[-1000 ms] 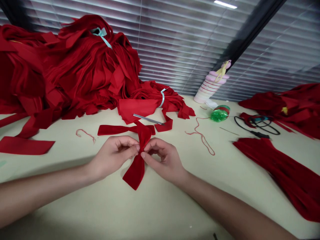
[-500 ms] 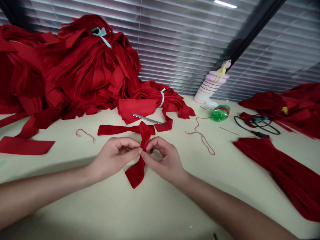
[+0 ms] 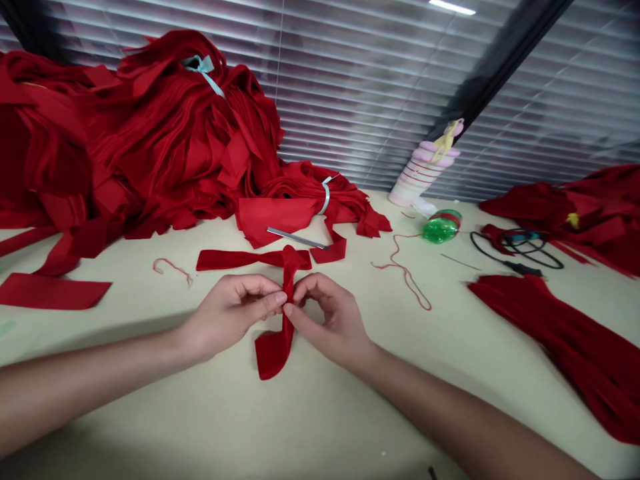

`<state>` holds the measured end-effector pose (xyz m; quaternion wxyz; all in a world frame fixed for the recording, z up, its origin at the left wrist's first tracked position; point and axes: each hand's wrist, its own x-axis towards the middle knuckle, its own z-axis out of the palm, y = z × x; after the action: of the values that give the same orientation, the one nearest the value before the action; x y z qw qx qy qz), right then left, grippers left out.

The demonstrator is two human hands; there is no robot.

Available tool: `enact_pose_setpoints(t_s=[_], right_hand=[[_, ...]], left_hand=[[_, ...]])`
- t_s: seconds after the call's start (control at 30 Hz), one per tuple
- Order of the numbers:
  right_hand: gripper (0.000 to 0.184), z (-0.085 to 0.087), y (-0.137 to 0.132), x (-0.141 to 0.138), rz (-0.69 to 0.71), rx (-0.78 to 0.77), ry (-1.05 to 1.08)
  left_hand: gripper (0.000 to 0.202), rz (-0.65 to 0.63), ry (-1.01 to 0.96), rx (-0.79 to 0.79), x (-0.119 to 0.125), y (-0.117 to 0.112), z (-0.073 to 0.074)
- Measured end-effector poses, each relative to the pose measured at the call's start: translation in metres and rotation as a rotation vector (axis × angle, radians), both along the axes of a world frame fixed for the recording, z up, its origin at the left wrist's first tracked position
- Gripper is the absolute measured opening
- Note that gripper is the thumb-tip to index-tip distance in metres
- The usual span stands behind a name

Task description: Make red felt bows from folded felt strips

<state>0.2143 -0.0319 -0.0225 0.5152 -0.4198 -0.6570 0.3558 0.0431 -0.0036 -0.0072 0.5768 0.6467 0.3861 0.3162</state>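
The narrow, dark-red strip of velvet-like fabric (image 3: 274,357) is located at front center, between the two hands and above the pale, cream-coloured tabletop (image 3: 350,413). The left hand (image 3: 237,313) has its thumb and index finger clamped on the middle of the strip from the left side. The right hand (image 3: 327,320) has its thumb and index finger closed on the same portion from the right side, its fingertips just beside those of the left. This opposed pinch apparently serves to hold the gathered middle narrow; the lower end hangs free, turned to the left, and the upper end points away from the person. A second, flat, dark-red fabric strip (image 3: 235,259) lies crosswise behind the hands. The slim, grey metal tool (image 3: 299,238) rests behind it, presumably within easy reach. The loose, thin red thread (image 3: 407,275) and the shiny green, rounded spool-like object (image 3: 442,227) lie to the right, likely set aside so that the working area is unobstructed.
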Motion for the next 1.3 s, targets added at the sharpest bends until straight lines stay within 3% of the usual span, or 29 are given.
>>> enact_pose_setpoints(t_s=[0.23, 0.73, 1.3], right_hand=[[0.015, 0.0006, -0.0002, -0.0019, 0.061, -0.108, 0.060], [0.014, 0.0020, -0.0009, -0.0045, -0.067, -0.034, -0.095], [0.015, 0.0024, -0.0012, -0.0053, -0.035, -0.063, -0.096]], left_hand=[[0.020, -0.018, -0.031, 0.007, 0.0002, 0.0000, -0.0004], [0.013, 0.020, 0.009, -0.022, 0.0029, -0.0005, 0.0020], [0.017, 0.027, 0.087, 0.015, 0.0040, -0.0010, 0.0055]])
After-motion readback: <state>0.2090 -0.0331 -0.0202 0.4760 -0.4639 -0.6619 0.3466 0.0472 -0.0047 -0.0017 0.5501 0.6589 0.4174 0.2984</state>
